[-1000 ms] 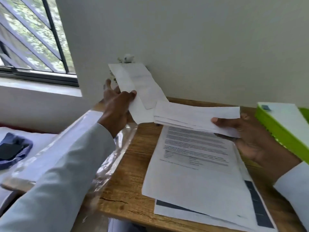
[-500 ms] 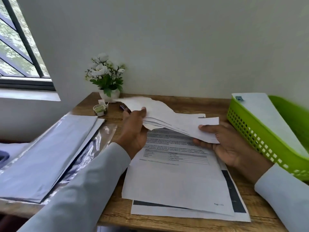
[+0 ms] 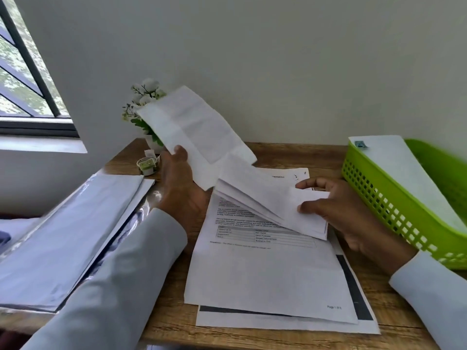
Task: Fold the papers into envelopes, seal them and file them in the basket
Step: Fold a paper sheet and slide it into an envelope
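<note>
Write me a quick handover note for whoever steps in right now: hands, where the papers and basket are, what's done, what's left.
Left hand: holds a creased, partly unfolded sheet raised above the desk.
Right hand: pinches a folded bundle of papers by its right end, just above the desk.
Flat printed sheets lie stacked on the wooden desk, not yet folded.
Green basket sits at the right edge with one white item leaning in it.
Plastic-sleeved stack lies at left.
Left: finish folding, seal, file the held pieces, then the flat sheets.

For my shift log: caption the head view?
Left hand lifts creased sheet; right hand pinches folded papers.
</note>
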Demonstrator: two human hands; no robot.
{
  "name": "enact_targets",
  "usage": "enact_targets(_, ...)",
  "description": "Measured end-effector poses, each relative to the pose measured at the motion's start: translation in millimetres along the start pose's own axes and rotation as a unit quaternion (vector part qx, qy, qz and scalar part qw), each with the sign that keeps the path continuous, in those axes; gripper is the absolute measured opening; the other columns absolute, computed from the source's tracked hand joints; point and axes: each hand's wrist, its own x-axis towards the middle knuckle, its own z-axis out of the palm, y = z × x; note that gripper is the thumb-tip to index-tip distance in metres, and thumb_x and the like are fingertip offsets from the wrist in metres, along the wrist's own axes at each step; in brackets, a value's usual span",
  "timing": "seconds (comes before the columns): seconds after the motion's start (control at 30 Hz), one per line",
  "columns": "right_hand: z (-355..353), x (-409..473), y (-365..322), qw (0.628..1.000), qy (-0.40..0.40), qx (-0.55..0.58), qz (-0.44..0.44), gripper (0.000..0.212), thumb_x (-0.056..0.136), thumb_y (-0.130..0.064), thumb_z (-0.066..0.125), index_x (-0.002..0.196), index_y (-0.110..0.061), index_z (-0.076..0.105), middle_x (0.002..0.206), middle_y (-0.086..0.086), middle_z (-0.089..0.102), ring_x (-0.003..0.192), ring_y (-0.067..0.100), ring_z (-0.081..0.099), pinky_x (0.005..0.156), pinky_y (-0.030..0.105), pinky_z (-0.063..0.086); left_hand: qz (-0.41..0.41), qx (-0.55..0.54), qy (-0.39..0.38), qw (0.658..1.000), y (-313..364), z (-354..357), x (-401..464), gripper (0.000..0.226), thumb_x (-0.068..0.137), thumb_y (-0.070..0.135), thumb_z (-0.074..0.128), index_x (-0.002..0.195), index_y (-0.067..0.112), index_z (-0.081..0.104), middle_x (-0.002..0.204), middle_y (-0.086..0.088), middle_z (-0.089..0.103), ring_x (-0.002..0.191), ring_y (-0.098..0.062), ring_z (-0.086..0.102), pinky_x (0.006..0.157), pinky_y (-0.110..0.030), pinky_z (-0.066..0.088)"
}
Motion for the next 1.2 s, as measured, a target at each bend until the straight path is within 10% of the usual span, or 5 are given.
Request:
enact_targets(0.27,-7.6,5.5,-4.5,0.987,-0.029,-0.152,-0.052,0.035,0.071,-0.009,0.083,0.100,-0.023,0.069,0.096,0.000,0.071,0.084,0.016,0.066,0.074,0.031,0.053,0.044,-0.071,-0.001,0.997,24.6,8.7,-13.7,0.036,0.099,0.007,0.043,0.134,0.016,0.045,0.113,-0.007,0.066,0.096,-0.027,0.067,0.061,-0.041,0.060)
enact_targets(0.47,-7.2,5.3,-26.7,0.974,0.078,-0.151,-0.147,0.020,0.086,-0.037,0.072,0.098,-0.020,0.073,0.098,0.001,0.075,0.090,0.018,0.068,0.071,0.028,0.050,-0.016,0.094,-0.122,0.988,20.3,1.5,-30.4,0.042,0.089,-0.004,0.048,0.127,0.012,0.058,0.119,-0.013,0.069,0.105,-0.035,0.067,0.086,-0.054,0.055)
enact_targets(0.8,-7.4,6.8,-61.3,0.915,-0.132,0.382,0.015,0.048,0.096,-0.056,0.042,0.095,-0.021,0.075,0.093,0.001,0.075,0.089,0.018,0.070,0.077,0.032,0.055,-0.079,0.504,-0.348,0.786,52.3,-2.4,-32.9,0.032,0.091,-0.004,0.052,0.107,0.016,0.072,0.107,-0.012,0.073,0.099,-0.035,0.070,0.088,-0.054,0.055)
enact_targets(0.93,-12.8,7.9,-58.2,0.915,-0.191,0.354,0.043,0.072,0.085,-0.070,0.042,0.105,-0.009,0.076,0.107,0.013,0.074,0.097,0.027,0.071,0.081,0.038,0.057,-0.039,0.568,-0.347,0.745,71.6,-3.5,-25.4,0.036,0.090,-0.006,0.054,0.098,0.021,0.075,0.099,-0.005,0.076,0.091,-0.027,0.073,0.080,-0.046,0.059)
enact_targets(1.2,-5.7,9.9,-38.3,0.973,-0.164,0.155,-0.044,0.035,0.069,-0.011,0.076,0.103,-0.009,0.072,0.105,0.011,0.074,0.088,0.021,0.070,0.065,0.028,0.058,0.043,0.674,-0.399,0.621,98.7,-4.1,-8.6,0.046,0.090,-0.007,0.058,0.092,0.038,0.070,0.091,0.013,0.075,0.080,-0.003,0.070,0.066,-0.018,0.057)
